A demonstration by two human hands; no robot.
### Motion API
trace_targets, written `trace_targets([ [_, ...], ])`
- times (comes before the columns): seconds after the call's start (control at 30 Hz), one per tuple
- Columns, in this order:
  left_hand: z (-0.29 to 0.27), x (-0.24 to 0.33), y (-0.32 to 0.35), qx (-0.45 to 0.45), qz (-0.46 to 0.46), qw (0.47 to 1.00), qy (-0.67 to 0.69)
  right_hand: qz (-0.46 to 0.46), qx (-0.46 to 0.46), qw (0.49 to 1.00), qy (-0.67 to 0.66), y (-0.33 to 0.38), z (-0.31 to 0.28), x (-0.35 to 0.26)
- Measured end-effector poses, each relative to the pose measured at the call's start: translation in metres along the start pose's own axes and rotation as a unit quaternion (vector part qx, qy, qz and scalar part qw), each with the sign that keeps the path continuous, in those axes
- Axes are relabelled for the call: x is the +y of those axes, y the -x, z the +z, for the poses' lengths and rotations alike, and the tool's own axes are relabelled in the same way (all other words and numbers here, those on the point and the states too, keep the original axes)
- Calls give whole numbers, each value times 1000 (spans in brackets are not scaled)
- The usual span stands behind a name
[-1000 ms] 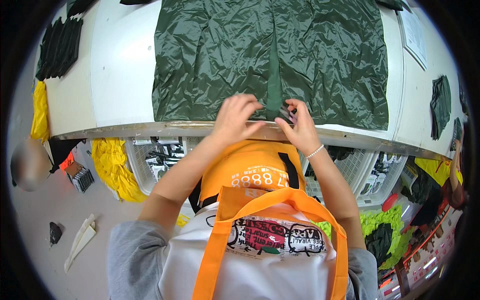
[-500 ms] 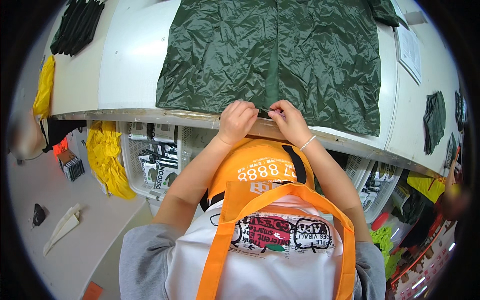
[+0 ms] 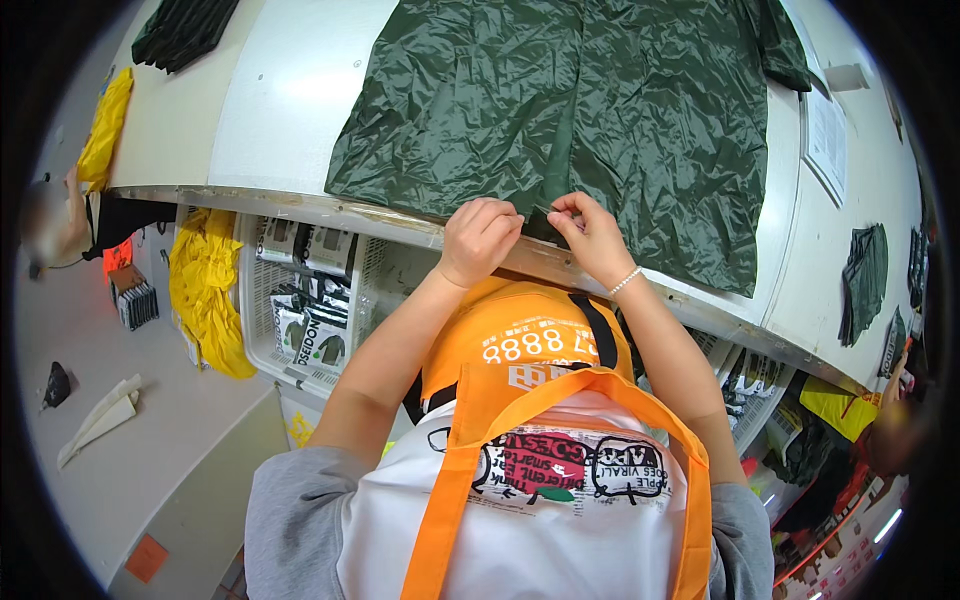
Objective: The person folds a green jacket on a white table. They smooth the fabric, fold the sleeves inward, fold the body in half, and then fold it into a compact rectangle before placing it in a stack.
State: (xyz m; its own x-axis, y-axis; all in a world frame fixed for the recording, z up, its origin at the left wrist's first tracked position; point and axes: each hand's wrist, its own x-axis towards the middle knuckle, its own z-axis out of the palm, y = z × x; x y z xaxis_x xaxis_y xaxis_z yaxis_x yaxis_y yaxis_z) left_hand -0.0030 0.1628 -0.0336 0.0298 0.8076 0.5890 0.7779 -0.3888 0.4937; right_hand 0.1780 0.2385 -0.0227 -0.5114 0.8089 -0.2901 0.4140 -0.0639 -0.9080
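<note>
A dark green, shiny rain jacket (image 3: 660, 140) lies spread over the white table, its hem at the near edge and one sleeve at the upper right. A seam or front strip runs down its middle to the hem. There, my left hand (image 3: 482, 240) is closed, with bent fingers pinching the hem just left of the strip. My right hand (image 3: 597, 242), a beaded bracelet at its wrist, pinches the fabric just right of it. Between the two hands a small dark piece of the hem hangs over the edge; its detail is too small to make out.
Folded dark green garments (image 3: 185, 32) lie at the far left of the table (image 3: 285, 95). Below its edge stand white baskets (image 3: 250, 310) with packaged garments, beside yellow garments (image 3: 205, 290). Another person's arm (image 3: 75, 215) shows at the left. Papers (image 3: 822, 140) lie at right.
My view has shifted slightly, so the table looks tilted. Both hands stay at the hem; the right-hand fingers have spread a little and pulled the fabric edge slightly.
</note>
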Motion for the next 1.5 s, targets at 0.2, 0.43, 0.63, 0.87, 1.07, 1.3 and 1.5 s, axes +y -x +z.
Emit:
trace_targets([
  [0.2,0,3,-1,2,8,1000,-5,3,-49,999,12,3,-1,-8],
  [0.43,0,4,-7,48,-261,952,154,16,36,999,-10,0,-7,-9],
  [0.63,-14,-22,-19,115,-557,695,440,-71,45,992,90,3,-15,3],
  [0.87,-18,-26,-22,113,-561,697,432,-66,-42,945,316,30,-27,13],
  [1.07,-18,-34,-16,66,-565,714,409,-24,174,984,-19,12,-46,69],
  [1.3,-16,-46,-10,76,-568,715,400,282,158,896,-303,15,-89,66],
  [1.5,-11,-39,4,-160,-241,955,68,161,127,959,-198,10,-93,60],
])
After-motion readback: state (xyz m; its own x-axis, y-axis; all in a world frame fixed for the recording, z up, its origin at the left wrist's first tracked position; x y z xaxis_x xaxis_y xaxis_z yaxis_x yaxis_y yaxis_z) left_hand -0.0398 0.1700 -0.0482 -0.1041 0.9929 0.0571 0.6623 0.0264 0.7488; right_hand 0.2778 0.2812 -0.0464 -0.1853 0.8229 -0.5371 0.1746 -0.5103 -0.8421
